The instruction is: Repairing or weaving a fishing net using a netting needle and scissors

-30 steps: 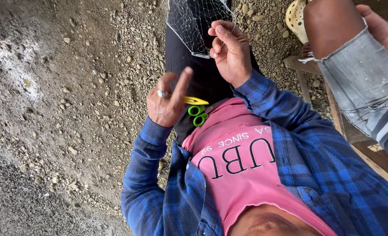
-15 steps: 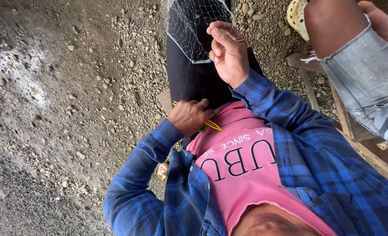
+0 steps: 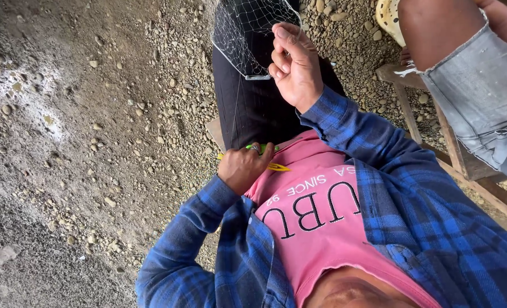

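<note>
Open ground to the left, crowding to the right

Bare gravel lay free all along the left of the lap. The net hung over the black-trousered knee, blocking the way ahead between the hands. On the right, another person's leg and a wooden bench stood close, leaving little room there.

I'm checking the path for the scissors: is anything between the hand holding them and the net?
Nothing visible does. The left hand, closed on the green-and-yellow scissors at the waist, is apart from the net, which the right hand pinches; only the dark trouser leg lies underneath.
</note>
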